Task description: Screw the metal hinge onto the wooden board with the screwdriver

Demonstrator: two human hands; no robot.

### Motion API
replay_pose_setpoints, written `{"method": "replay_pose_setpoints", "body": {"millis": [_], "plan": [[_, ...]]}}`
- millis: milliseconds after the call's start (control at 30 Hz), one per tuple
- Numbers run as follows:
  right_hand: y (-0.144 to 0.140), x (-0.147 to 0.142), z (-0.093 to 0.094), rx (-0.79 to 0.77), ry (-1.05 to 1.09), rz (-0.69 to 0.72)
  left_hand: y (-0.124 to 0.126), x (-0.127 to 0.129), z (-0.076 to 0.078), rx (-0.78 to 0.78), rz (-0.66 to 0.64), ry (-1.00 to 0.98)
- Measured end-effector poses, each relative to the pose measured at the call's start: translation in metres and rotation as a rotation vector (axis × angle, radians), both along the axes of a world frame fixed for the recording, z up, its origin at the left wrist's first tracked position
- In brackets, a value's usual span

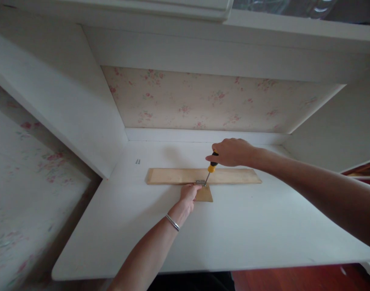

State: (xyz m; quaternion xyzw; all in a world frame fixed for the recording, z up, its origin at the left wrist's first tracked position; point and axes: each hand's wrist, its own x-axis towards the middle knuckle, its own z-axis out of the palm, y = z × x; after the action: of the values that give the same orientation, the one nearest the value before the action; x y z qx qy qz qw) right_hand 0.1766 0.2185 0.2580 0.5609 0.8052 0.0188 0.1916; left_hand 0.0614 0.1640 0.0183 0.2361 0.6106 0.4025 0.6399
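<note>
My right hand (233, 152) is wrapped round the black and yellow handle of a screwdriver (213, 163). Its shaft slants down to the edge of a metal hinge (200, 182), where a screw may sit under the tip, too small to make out. The hinge lies where a long wooden board (169, 176) meets a small wooden piece (206, 195). With fingers closed at the near side of the hinge, my left hand (189, 193) grips the small piece and steadies it; part of that piece is hidden under the hand. A silver bracelet (173, 222) circles the left wrist.
Two small screws (137, 161) lie on the white desktop (248, 234), left of the long board. White side panels (60, 93) and an overhead cabinet (185, 44) enclose the workspace. Floral wallpaper (197, 101) covers the back. Red flooring (294, 279) shows below the front edge.
</note>
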Motion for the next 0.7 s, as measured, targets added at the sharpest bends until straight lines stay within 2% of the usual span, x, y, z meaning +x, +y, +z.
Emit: {"method": "replay_pose_setpoints", "body": {"millis": [133,300,467,600,700], "plan": [[0.003,0.0,0.004,-0.11,0.066,0.113,0.0,0.001,-0.001,-0.001,0.008,0.0],[0.003,-0.008,0.004,-0.029,0.002,0.031,-0.001,0.001,0.002,0.002,0.017,0.006],[0.001,-0.012,0.006,-0.125,0.055,0.168,-0.002,0.0,0.003,0.0,0.017,-0.003],[0.002,-0.012,0.007,-0.037,-0.025,0.081,-0.002,-0.001,0.003,-0.022,0.012,-0.014],[0.005,-0.009,0.007,-0.048,-0.024,0.105,-0.002,-0.001,0.003,-0.033,0.005,-0.021]]}}
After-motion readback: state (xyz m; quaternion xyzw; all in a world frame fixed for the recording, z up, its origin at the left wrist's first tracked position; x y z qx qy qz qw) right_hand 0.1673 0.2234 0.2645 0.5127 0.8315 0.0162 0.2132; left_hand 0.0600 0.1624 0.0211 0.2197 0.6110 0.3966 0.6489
